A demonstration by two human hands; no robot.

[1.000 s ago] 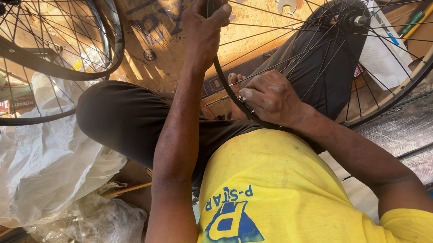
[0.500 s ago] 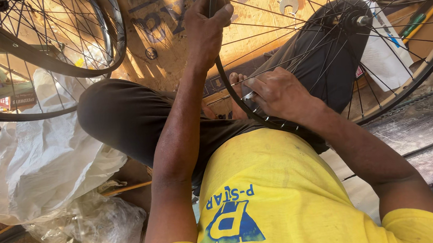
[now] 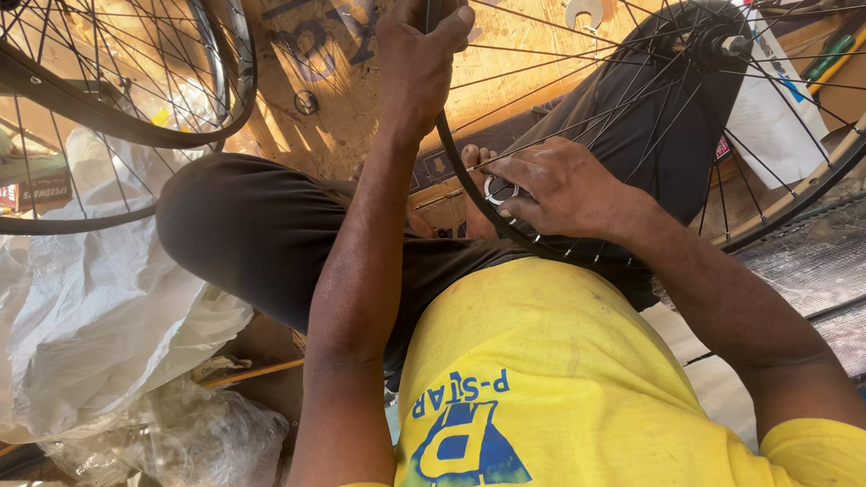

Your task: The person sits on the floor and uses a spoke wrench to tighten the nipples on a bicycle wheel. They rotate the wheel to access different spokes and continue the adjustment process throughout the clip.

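Left hand (image 3: 419,49) clamps the rim (image 3: 453,162) of a spoked wheel near its top, steadying it upright across the seated person's lap, while the right hand (image 3: 560,188) pinches a small round metal tool (image 3: 499,190) against the rim's lower arc, seemingly at a spoke end. Crossed legs brace the wheel, its hub (image 3: 716,44) resting by the far knee. More wheels (image 3: 94,104) lean at left above white sacking (image 3: 87,315) and crumpled plastic. A spanner (image 3: 587,3) lies on the sunlit wooden board (image 3: 365,107) behind, in what looks like a cluttered repair stall.
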